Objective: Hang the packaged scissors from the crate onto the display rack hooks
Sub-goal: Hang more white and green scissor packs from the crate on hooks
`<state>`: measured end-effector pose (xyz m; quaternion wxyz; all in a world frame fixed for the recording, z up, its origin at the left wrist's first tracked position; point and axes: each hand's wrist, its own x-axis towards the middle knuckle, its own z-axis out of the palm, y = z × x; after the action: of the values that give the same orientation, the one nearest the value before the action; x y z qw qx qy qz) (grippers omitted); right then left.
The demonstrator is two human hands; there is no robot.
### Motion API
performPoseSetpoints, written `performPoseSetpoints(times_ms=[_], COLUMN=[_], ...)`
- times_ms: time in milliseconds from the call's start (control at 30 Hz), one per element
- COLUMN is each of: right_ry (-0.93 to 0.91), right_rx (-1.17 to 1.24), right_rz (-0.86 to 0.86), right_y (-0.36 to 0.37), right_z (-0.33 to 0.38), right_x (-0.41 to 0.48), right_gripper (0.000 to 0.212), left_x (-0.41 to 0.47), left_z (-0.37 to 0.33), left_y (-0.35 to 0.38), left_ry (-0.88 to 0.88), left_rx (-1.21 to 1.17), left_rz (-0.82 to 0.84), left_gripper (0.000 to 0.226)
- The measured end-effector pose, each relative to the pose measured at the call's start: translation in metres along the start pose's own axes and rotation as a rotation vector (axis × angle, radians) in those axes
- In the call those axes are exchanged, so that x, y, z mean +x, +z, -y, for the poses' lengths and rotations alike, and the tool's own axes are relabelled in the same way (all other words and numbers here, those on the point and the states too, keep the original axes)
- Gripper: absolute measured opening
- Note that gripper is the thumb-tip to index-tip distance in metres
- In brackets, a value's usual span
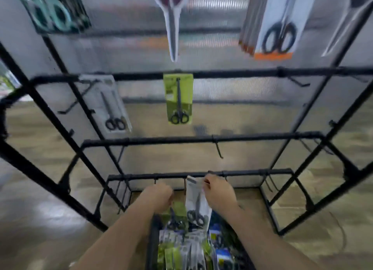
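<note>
My right hand (219,192) pinches the top edge of a white scissors pack (196,201) and holds it upright just below the lowest bar of the black display rack (201,139). My left hand (159,197) is closed on a green scissors pack (177,209) whose lower part shows under the fist. Both hands hover over the dark crate (153,241), which holds several green, white and blue packs. A green pack (178,99) and a white pack (110,106) hang on the second bar.
Teal, white-handled and orange-trimmed scissors packs (276,21) hang along the top row. Bare hooks (219,149) stick out from the middle and lower bars. A translucent panel backs the rack, and wood-look floor lies around it.
</note>
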<state>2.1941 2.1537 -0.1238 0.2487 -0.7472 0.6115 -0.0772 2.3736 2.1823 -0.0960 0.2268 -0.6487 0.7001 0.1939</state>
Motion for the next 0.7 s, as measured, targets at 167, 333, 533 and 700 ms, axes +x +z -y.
performPoseSetpoints(times_ms=[167,333,533,700], right_ry=[-0.067,-0.117,-0.15,-0.196], right_rx=[0.161,0.156,0.291,0.367], right_rz=[-0.166,-0.382,-0.575,-0.724], right_y=[-0.121,-0.214,-0.283,-0.325], right_z=[0.067,0.107,0.115,0.101], right_x=[-0.021,-0.054,-0.081,-0.089], right_gripper=[0.023,0.026,0.017,0.017], left_x=[-0.083,-0.149,-0.198,-0.191], left_z=[0.009,0.007,0.006,-0.009], left_y=[-0.119,-0.204,-0.256,-0.251], left_ry=[0.056,0.107,0.087,0.03], left_rx=[-0.096,-0.094,-0.088,-0.084], left_rz=[-0.145,-0.356,-0.495,-0.491], left_gripper=[0.018,0.018,0.016,0.015])
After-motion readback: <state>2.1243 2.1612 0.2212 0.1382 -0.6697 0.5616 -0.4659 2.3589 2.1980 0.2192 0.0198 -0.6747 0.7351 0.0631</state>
